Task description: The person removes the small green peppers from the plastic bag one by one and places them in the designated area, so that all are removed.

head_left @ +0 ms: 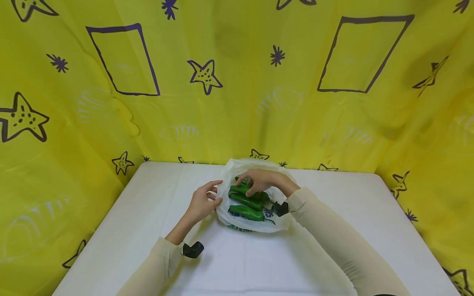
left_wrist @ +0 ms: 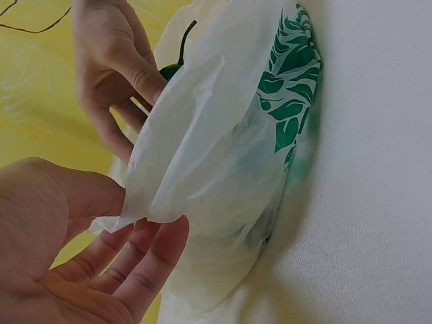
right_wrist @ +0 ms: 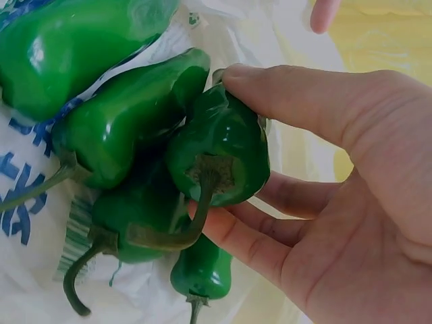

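A white plastic bag (head_left: 275,225) stands on the table with its mouth spread wide, and several glossy green peppers (head_left: 246,211) lie inside. At the bag's left rim, my left hand (head_left: 201,202) holds the thin edge between thumb and fingers. My right hand (head_left: 261,180) reaches into the bag from the right. The right wrist view shows its thumb and fingers round one green pepper (right_wrist: 219,145) with a curved stem. Beside that pepper lie others, stems toward the lower left. In the left wrist view the bag wall hides most of the peppers.
The bag rests on a white-covered table (head_left: 229,263), near its back edge. A yellow curtain (head_left: 237,107) with drawn stars and frames hangs behind and at both sides. Green leaf print (left_wrist: 290,88) and blue lettering mark the bag.
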A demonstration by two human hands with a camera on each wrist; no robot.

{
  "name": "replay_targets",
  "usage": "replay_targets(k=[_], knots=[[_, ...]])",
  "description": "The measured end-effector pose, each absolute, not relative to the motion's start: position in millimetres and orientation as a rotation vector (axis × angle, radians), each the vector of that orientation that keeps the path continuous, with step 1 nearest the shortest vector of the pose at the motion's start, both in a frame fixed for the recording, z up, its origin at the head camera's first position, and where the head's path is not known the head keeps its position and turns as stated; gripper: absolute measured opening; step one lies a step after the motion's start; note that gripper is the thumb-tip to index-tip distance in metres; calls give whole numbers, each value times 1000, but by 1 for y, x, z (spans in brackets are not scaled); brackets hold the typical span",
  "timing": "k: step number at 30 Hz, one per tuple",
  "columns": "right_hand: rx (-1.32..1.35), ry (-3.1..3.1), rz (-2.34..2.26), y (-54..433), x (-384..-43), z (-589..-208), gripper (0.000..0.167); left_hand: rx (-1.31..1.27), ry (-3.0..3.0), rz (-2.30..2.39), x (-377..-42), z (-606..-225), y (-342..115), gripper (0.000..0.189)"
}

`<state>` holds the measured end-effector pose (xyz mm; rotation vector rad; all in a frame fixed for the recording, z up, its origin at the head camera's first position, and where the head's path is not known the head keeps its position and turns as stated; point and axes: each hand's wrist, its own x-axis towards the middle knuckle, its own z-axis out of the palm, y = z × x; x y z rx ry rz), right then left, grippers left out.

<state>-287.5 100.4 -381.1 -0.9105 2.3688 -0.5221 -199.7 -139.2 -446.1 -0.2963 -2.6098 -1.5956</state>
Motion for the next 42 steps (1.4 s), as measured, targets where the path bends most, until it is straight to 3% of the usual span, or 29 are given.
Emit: replay_targets(k=[42], knots=[[-927,2384,-927,165,-280,-338,51,-294,-2541,-1640,-199,-450,-136,53]])
